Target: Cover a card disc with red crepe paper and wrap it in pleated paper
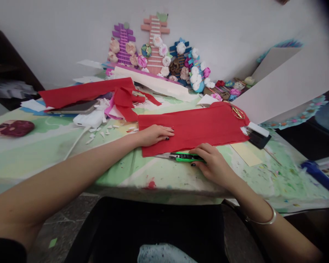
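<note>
A long folded sheet of red crepe paper (197,126) lies across the table in front of me. My left hand (156,135) rests flat on its left end, fingers stretched out to the right. Along the paper's near edge lies a green utility knife (188,157), its blade out and pointing left. My right hand (212,162) has its fingers and thumb round the knife's right end, partly hiding the handle. Gold-handled scissors (238,112) lie on the far right corner of the paper.
More red paper (90,93) and a phone (78,107) lie at left, near a white charger (90,119) with a cable and paper scraps. A maroon case (13,128) sits far left. Paper-flower crafts (155,47) lean on the wall; a large white board (287,80) stands right.
</note>
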The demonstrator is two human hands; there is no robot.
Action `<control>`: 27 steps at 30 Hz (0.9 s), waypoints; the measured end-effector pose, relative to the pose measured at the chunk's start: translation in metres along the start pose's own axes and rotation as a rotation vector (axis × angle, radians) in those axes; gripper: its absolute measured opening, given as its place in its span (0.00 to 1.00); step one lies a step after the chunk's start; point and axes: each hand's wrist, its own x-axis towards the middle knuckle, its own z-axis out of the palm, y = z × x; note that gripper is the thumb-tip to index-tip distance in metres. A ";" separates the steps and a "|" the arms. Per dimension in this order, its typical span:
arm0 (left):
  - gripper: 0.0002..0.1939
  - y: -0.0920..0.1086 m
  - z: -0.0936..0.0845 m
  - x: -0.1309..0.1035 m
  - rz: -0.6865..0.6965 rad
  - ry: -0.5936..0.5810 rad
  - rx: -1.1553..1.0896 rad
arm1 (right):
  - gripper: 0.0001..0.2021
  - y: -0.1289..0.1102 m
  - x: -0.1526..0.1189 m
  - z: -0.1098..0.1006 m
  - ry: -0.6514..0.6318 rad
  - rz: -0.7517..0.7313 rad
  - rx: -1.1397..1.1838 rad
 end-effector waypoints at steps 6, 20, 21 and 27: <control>0.17 0.000 0.000 -0.001 0.009 -0.002 0.007 | 0.10 -0.013 0.011 0.004 -0.017 -0.020 0.022; 0.17 -0.001 0.001 0.001 0.002 0.000 0.022 | 0.09 -0.018 -0.008 -0.006 -0.038 0.036 0.028; 0.17 -0.001 0.001 0.001 0.003 0.002 0.025 | 0.08 -0.018 -0.007 -0.005 -0.040 0.043 0.026; 0.18 0.003 -0.001 0.000 -0.010 -0.013 0.034 | 0.08 -0.025 0.005 0.000 -0.057 0.041 0.013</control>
